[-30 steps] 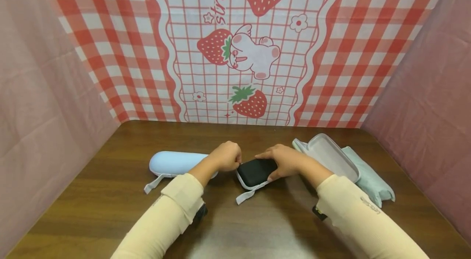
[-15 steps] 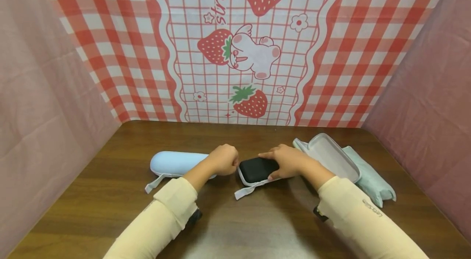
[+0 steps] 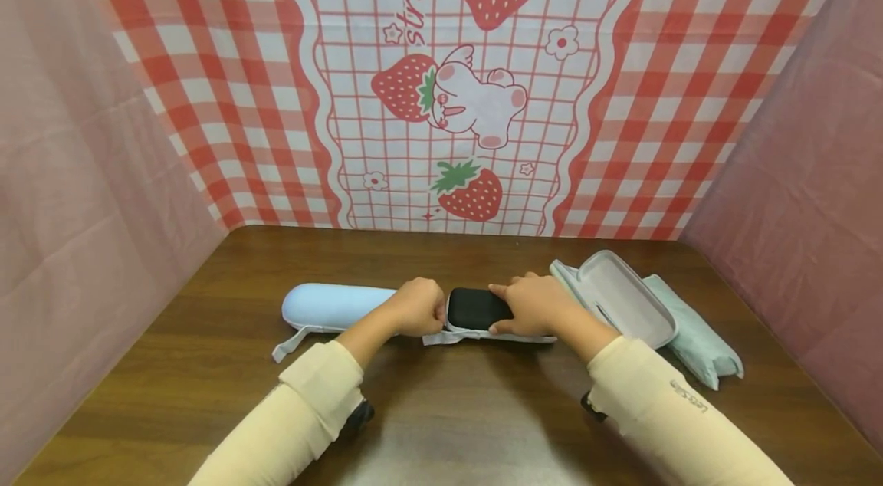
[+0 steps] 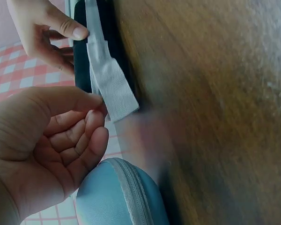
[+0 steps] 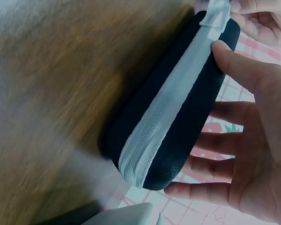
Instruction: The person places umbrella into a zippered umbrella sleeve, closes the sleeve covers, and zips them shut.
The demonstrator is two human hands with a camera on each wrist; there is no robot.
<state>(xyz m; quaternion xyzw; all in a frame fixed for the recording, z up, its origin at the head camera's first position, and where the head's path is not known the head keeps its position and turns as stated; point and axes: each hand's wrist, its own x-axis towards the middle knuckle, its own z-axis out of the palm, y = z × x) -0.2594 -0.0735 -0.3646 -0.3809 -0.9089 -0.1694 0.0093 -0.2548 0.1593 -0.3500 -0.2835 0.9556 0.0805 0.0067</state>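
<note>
A black zip case [image 3: 476, 308] with a pale grey zipper band [image 5: 166, 101] lies at the middle of the table. My right hand [image 3: 534, 306] holds its right part, thumb on the near side and the other fingers spread along the far top edge. At the left end, the thumb and index finger of my left hand [image 3: 419, 306] pinch at the zipper, right beside the grey fabric tab [image 4: 113, 89]; their tips hide what is between them. The other left fingers are curled. Just left of that hand is a light blue zip case [image 3: 331, 306], partly behind the forearm.
On the right, a case with a grey lining [image 3: 631, 298] lies spread open. A pale green pouch [image 3: 693, 336] lies against its right side. A checked strawberry cloth [image 3: 476, 87] hangs behind the wooden table [image 3: 455, 425], with pink cloths at both sides.
The black case has turned from a slant to lie nearly level across the view, its tab swinging left. My left hand has come slightly nearer; the right stays on the case.
</note>
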